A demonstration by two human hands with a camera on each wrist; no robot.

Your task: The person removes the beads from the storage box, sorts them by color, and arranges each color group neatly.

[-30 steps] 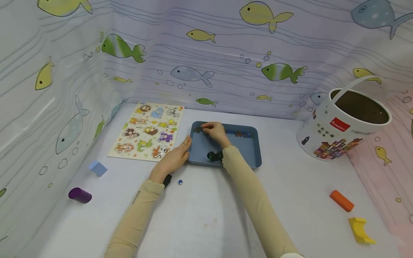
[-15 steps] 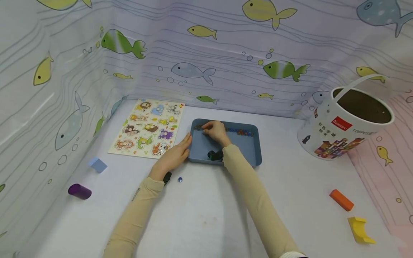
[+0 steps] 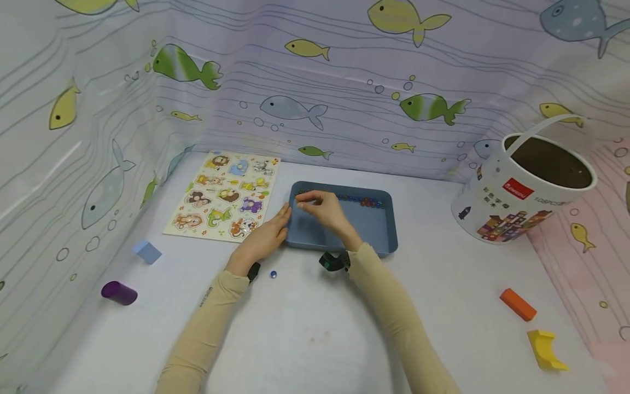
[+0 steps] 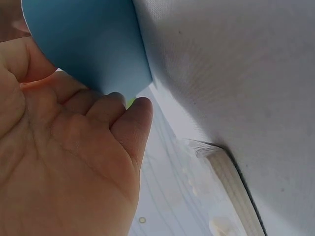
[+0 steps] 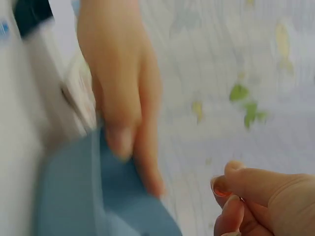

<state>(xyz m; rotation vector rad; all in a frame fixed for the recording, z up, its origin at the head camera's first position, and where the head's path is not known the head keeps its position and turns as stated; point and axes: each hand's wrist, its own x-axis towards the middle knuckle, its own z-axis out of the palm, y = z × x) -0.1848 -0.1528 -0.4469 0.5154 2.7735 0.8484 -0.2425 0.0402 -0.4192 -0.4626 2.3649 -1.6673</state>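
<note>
In the head view my left hand [image 3: 263,238] lies along the left side of a blue-grey tray [image 3: 339,248]. Its fingers touch the tray wall [image 4: 98,44] in the left wrist view. My right hand [image 3: 327,212] is over the tray's back left part. Its thumb and index finger pinch a small orange glass bead [image 5: 220,186], seen in the right wrist view. Blue and reddish glass beads [image 3: 370,202] line the tray's back wall; the right hand hides part of the row. One blue bead [image 3: 273,274] lies on the table in front of the tray.
Left of the tray lies an animal puzzle board [image 3: 223,197]. A light blue block [image 3: 147,251] and a purple cylinder [image 3: 120,293] are at the far left. To the right stand a white bucket [image 3: 517,197], an orange block [image 3: 518,304] and a yellow arch block [image 3: 545,350].
My right hand has lifted off the bead row and shifted slightly, its wrist swinging towards me and right, with the bead pinched. The left hand stays at the tray's side.
</note>
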